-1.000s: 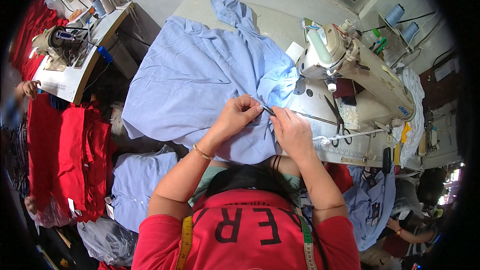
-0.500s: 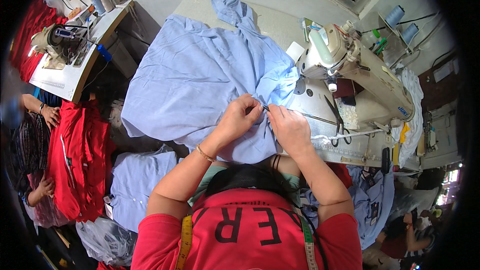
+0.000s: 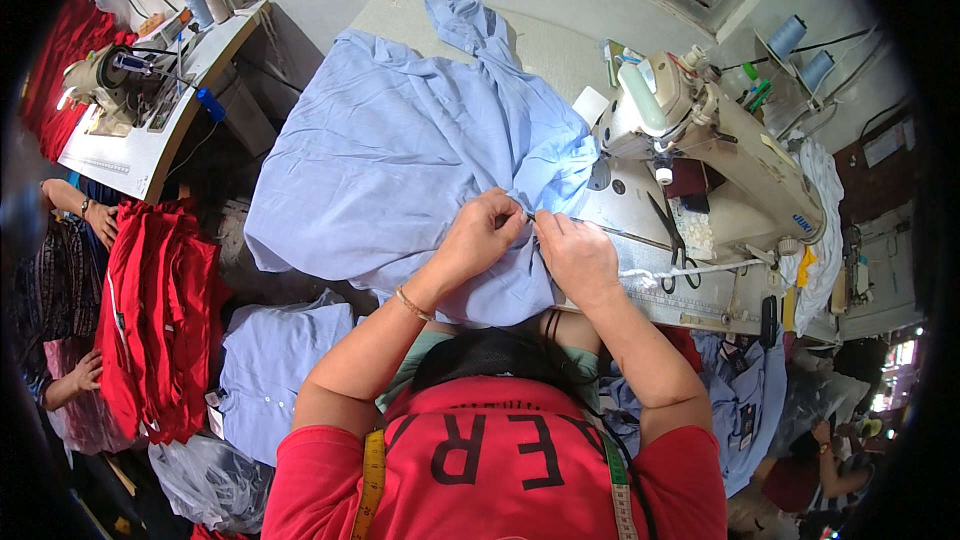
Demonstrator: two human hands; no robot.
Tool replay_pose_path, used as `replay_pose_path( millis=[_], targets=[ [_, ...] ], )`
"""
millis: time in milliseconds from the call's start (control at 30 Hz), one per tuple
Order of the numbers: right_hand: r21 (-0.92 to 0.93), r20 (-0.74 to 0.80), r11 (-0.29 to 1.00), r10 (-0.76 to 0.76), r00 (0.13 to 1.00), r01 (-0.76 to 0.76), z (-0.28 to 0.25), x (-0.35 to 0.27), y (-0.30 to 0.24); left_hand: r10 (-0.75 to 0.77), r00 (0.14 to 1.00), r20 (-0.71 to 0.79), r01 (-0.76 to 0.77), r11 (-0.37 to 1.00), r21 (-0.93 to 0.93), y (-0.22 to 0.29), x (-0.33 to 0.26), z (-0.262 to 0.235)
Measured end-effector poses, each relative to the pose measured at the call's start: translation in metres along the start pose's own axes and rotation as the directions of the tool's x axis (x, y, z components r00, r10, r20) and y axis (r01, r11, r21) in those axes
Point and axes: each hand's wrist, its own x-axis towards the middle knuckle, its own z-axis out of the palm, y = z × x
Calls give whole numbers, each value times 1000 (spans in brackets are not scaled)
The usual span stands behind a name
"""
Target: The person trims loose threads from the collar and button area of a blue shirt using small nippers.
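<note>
A light blue shirt (image 3: 380,155) lies spread and wrinkled over the sewing table, its near edge hanging by my lap. My left hand (image 3: 488,225) pinches a gathered bit of its cloth, thumb against fingers. Close beside it, my right hand (image 3: 578,255) is closed too, its fingertips meeting the same spot. Between the two sets of fingertips shows a small dark thing (image 3: 530,217), too small to make out. Just right of the cloth stands a white sewing machine (image 3: 720,140). Black-handled scissors (image 3: 675,245) rest on the table to the right of my right hand.
Folded blue shirts (image 3: 275,360) are piled at my left, and more blue garments (image 3: 740,395) at my right. At the far left, another person's hands touch a red garment stack (image 3: 160,320). A second sewing machine (image 3: 105,90) stands beyond. Thread cones (image 3: 788,35) sit on a rack.
My hands stay at nearly the same spot on the blue shirt, with only slight finger movement. At the left, the other person's hands and the red stack have shifted a little.
</note>
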Motion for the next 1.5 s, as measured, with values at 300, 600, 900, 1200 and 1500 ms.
replay_pose_path(
  millis=[300, 600, 900, 1200, 1500],
  targets=[
    [30, -24, 999, 12, 1000, -11, 3, 0, -1, 1, 1000, 15, -1, 1000, 0, -2, 1, -1],
    [281, -51, 939, 220, 974, -197, 2, -2, 3, -122, 992, 33, 125, 987, -106, -4, 1, 0],
    [-40, 65, 896, 443, 894, -442, 5, -27, 69, -159, 983, 88, 181, 879, -441, -10, 3, 0],
    [870, 31, 432, 434, 900, -238, 10, -4, 16, 53, 998, -18, -54, 998, -12, 3, 1, 9],
    [748, 15, 554, 536, 844, -365, 2, -13, 49, -4, 1000, -25, 2, 997, -83, -11, 2, 9]
  ],
)
